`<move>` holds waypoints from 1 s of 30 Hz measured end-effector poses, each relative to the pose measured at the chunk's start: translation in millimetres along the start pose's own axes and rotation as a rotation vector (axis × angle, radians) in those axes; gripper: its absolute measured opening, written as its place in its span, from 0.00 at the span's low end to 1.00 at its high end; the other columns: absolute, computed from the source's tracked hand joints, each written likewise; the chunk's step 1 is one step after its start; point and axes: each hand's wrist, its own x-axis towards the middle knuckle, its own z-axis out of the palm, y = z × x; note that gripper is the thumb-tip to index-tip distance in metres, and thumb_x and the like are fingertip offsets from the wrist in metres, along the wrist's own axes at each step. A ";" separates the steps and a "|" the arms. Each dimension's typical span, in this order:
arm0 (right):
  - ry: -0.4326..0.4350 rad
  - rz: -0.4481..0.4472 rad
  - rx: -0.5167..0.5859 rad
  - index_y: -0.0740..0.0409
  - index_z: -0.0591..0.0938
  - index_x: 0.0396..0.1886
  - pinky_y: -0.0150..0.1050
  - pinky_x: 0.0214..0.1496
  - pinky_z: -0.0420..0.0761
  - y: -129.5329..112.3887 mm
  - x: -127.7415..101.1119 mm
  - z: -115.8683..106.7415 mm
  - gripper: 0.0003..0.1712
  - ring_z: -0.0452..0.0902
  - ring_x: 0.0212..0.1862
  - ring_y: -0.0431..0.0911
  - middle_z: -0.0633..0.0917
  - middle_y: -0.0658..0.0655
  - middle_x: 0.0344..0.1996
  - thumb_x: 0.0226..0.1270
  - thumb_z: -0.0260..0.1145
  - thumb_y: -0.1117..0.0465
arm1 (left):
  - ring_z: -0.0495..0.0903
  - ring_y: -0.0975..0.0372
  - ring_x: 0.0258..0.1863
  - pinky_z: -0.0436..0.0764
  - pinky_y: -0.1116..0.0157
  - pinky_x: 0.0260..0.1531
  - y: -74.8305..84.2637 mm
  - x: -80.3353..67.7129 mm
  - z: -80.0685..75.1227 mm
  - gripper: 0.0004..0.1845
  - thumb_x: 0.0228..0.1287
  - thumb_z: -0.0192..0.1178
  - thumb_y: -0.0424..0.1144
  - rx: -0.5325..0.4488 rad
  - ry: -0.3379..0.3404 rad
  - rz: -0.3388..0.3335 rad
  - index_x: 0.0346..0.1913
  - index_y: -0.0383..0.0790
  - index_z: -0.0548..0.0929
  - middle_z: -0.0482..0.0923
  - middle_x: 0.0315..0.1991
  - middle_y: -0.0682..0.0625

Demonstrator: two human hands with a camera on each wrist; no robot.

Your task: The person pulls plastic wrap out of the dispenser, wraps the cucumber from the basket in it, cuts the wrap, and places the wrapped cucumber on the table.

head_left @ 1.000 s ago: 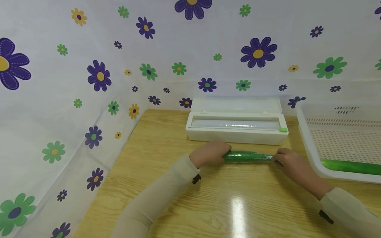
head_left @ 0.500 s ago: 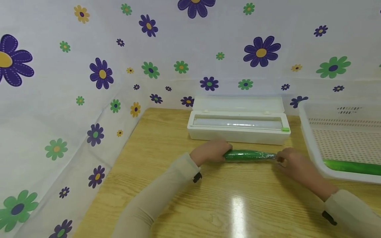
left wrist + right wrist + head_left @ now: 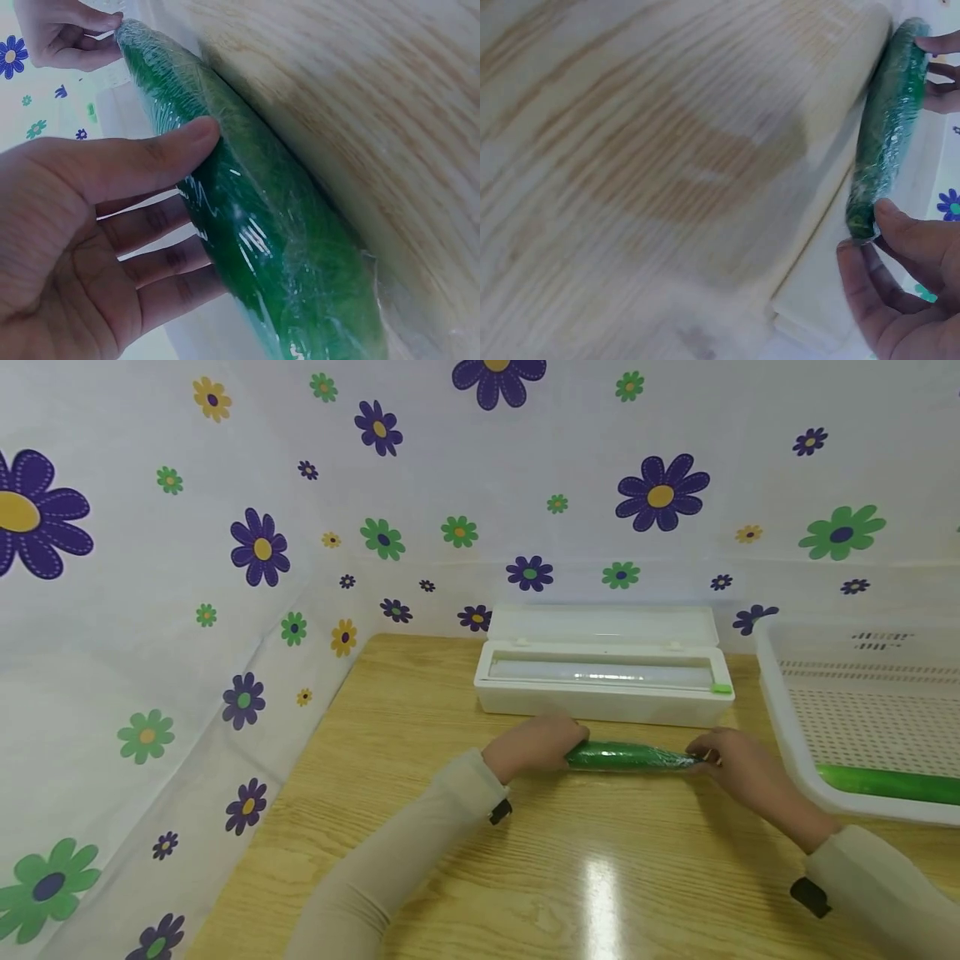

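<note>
Flowered cloth (image 3: 225,568) hangs behind and to the left of a wooden table (image 3: 420,827); on the table, lengthwise in front of a white film dispenser box (image 3: 603,681), lies a cucumber wrapped in clear film (image 3: 628,756); the box stands open with its lid tipped back and a small green tab (image 3: 722,688) at its right end. At the cucumber's left end the left hand (image 3: 534,745) grips it, thumb along the top and fingers curled behind, as the left wrist view shows (image 3: 82,225); at the right end the right hand (image 3: 731,764) pinches the tip between thumb and fingertips (image 3: 900,225). Just right of that hand sits a white perforated basket (image 3: 780,693); a second green cucumber (image 3: 888,782), apart from the hands, lies inside it along the near wall.
</note>
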 end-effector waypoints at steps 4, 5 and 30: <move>-0.011 0.030 0.035 0.71 0.84 0.34 0.46 0.34 0.81 1.9 0.6 0.2 0.10 0.81 0.32 0.51 0.85 0.63 0.30 0.50 0.71 0.71 | 0.76 0.67 0.33 0.78 0.73 0.37 1.1 0.6 1.1 0.12 0.58 0.64 0.34 0.002 0.000 -0.002 0.45 0.41 0.79 0.82 0.39 0.53; -0.014 0.038 0.044 0.71 0.84 0.34 0.46 0.34 0.81 2.4 0.9 0.1 0.10 0.81 0.32 0.51 0.85 0.64 0.30 0.49 0.71 0.71 | 0.76 0.67 0.33 0.78 0.73 0.37 1.3 0.6 1.5 0.12 0.58 0.64 0.34 0.004 0.002 -0.003 0.46 0.41 0.79 0.82 0.39 0.53; -0.173 -0.062 -0.144 0.68 0.80 0.44 0.50 0.44 0.80 -7.1 12.6 5.7 0.20 0.80 0.41 0.55 0.84 0.64 0.40 0.50 0.72 0.68 | 0.77 0.65 0.51 0.75 0.68 0.53 -7.0 -4.4 12.6 0.28 0.56 0.67 0.44 -0.024 0.026 -0.013 0.60 0.46 0.74 0.78 0.53 0.54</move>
